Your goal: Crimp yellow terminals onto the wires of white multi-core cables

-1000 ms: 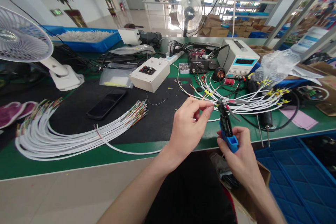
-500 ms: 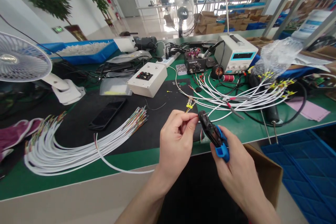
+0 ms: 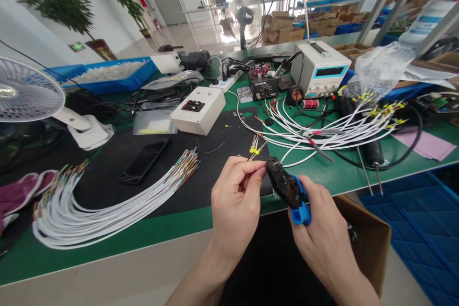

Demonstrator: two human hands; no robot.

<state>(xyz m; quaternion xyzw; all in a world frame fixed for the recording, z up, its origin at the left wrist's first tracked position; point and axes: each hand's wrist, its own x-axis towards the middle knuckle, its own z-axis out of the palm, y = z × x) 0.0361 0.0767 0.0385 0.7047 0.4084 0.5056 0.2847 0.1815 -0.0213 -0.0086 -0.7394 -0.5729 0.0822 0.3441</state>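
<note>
Blue-handled crimping pliers [image 3: 285,186] are gripped in my right hand [image 3: 319,224], their dark jaws tilted up and to the left. My left hand [image 3: 236,196] is closed in a pinch, its fingertips right at the jaws. It holds a thin wire, mostly hidden by the fingers. Wire ends with yellow tips [image 3: 255,149] stick up just beyond my left fingers. On the left of the bench lies a curved bundle of white cables [image 3: 118,217] with stripped, coloured ends. Another bundle of white cables with yellow ends [image 3: 322,138] is spread at the right.
A black phone [image 3: 144,161] and a pale switch box [image 3: 199,110] rest around the dark mat [image 3: 215,153]. Behind stand a soldering station [image 3: 264,87] and a power supply [image 3: 319,71]. A white fan [image 3: 28,91] is at left, an open carton [image 3: 369,244] below the bench edge.
The single white cable that stretched from near the left bundle towards my left wrist is no longer in view there. Both hands and the pliers have shifted slightly left and down; the grips are unchanged.
</note>
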